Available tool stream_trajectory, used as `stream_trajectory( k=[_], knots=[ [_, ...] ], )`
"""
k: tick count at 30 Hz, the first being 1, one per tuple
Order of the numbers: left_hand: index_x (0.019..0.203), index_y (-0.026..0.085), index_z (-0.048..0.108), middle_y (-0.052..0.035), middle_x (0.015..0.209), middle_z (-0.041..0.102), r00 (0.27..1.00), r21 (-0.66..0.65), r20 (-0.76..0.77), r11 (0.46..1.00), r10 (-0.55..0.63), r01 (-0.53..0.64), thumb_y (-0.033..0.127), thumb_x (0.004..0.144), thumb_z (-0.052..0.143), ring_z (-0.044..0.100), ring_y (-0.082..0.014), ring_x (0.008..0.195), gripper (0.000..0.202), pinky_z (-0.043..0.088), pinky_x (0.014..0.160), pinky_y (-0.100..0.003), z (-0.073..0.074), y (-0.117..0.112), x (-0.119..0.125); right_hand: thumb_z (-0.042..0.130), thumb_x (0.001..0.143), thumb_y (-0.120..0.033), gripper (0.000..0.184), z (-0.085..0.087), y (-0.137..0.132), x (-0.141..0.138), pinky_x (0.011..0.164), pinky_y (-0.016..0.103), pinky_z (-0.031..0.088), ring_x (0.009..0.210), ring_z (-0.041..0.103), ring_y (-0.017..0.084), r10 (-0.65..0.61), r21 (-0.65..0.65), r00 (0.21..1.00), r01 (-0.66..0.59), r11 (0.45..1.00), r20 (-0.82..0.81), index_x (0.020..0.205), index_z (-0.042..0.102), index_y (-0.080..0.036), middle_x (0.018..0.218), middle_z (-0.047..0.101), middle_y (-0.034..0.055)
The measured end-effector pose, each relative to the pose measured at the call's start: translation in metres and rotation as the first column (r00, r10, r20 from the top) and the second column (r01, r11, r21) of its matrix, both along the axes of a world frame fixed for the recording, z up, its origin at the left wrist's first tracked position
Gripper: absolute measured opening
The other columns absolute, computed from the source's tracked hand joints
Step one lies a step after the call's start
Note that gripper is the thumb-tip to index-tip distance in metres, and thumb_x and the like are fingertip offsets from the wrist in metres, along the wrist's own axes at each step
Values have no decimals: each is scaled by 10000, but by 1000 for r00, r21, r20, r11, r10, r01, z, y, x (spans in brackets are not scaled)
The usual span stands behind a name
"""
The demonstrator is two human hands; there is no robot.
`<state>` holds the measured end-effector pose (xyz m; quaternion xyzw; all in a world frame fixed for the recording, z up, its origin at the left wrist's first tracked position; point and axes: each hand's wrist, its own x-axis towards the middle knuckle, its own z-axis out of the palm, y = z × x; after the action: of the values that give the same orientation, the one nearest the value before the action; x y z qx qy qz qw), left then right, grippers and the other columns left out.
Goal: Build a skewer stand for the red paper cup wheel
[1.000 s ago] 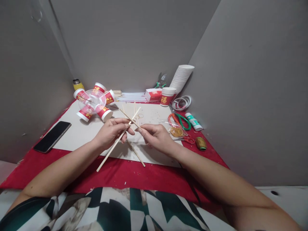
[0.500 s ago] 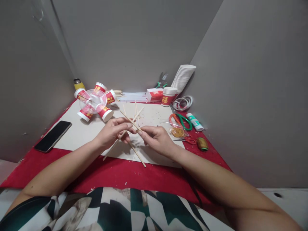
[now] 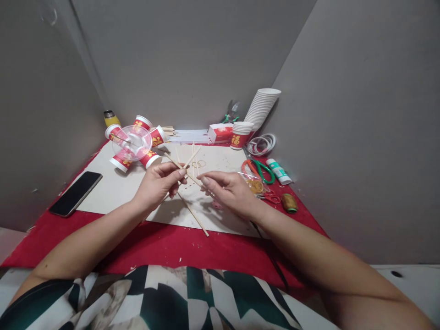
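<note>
My left hand [image 3: 158, 183] is closed on thin wooden sticks [image 3: 192, 215] that cross in an X above a white board [image 3: 113, 188]. One stick slants down to the red cloth [image 3: 192, 250]; the other points up toward the back. My right hand [image 3: 230, 190] pinches the crossed sticks from the right, thumb and forefinger together near the crossing. A few loose sticks and small rubber bands [image 3: 198, 163] lie on the board just behind my hands.
A cluster of red paper cups around a clear lid [image 3: 132, 144] sits at the back left. A black phone [image 3: 75, 193] lies left. Right: stacked white cups [image 3: 263, 107], scissors [image 3: 259, 169], a bag of rubber bands [image 3: 254, 185], a glue tube [image 3: 278, 172]. Grey walls enclose the desk.
The left hand's long stick has slid up through the fingers, so less hangs below. Both hands shifted slightly toward the back, the right hand moving a little right.
</note>
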<state>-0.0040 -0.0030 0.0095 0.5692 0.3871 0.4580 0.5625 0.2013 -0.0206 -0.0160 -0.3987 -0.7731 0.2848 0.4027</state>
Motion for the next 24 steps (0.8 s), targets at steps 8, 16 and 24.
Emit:
stream_trajectory(
  k=[8,16,24],
  knots=[
    [725,132,660,6,624,617,1000,8,0,1000,17,-17,303,788,729,437,-44,420,195,318,393,-184,1,-3,0,466,981,-433,364,9,-4,7,567,260,437,570,543,112,-13,11,999,12,1000,36,872,689,-166,708,653,23],
    [826,135,690,-1,695,663,992,-88,102,993,-74,83,305,807,730,480,-36,428,175,345,384,-162,-4,-2,-2,552,924,-452,354,16,-5,5,537,229,479,568,593,113,-119,-89,982,107,990,-148,740,638,-162,649,643,21],
    [802,119,702,28,625,596,970,-202,213,966,-120,164,307,706,823,453,-23,428,243,334,358,-135,3,-5,6,656,813,-579,425,16,-6,-2,398,182,387,499,590,96,-28,-518,906,-216,828,-423,819,675,-155,649,661,16]
  ],
)
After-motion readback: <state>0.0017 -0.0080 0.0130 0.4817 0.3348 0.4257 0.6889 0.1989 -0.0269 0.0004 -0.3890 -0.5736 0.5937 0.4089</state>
